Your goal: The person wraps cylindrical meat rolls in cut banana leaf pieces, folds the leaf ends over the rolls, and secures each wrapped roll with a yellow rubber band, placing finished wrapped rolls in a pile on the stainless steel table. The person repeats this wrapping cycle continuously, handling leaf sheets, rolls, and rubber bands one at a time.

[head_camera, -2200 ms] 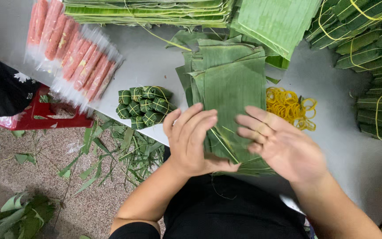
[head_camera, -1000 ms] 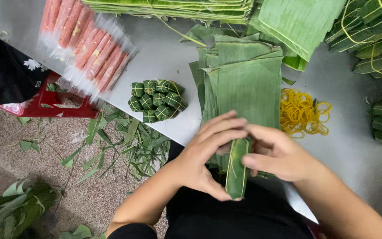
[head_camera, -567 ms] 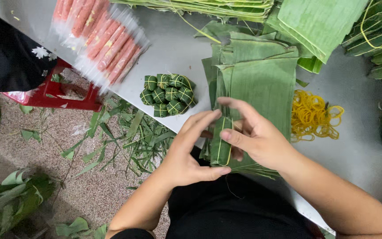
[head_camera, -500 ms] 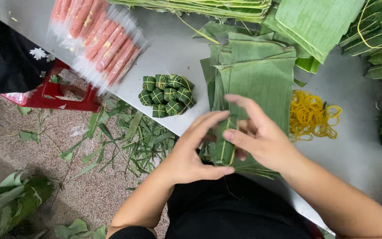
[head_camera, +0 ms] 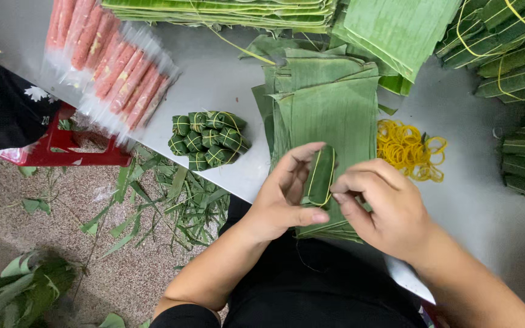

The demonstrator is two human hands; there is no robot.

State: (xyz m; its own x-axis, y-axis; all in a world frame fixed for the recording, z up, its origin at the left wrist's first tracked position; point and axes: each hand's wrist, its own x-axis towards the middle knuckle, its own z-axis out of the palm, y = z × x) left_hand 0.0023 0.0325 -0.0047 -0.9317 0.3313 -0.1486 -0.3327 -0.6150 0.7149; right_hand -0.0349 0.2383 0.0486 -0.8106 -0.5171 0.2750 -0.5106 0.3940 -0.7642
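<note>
My left hand (head_camera: 287,194) and my right hand (head_camera: 384,206) together hold a small roll wrapped in green leaf (head_camera: 321,176), upright above the table edge. A yellow rubber band runs around the roll. Fingers of my right hand pinch the band at the roll's right side, while my left thumb and fingers clasp the roll from the left and below. Beneath the hands lies a stack of cut banana leaves (head_camera: 329,103). A heap of yellow rubber bands (head_camera: 408,149) sits just right of that stack.
A cluster of finished leaf-wrapped rolls (head_camera: 208,140) lies left of the stack on the grey table (head_camera: 214,79). Packs of pink sausages (head_camera: 110,67) lie far left. Bundles of tied leaves (head_camera: 518,79) fill the right. Leaf scraps (head_camera: 153,206) and a red stool (head_camera: 62,149) are on the floor.
The hands folded a leaf strip from the stack into a small roll and lifted it upright. A yellow rubber band is now around it.
</note>
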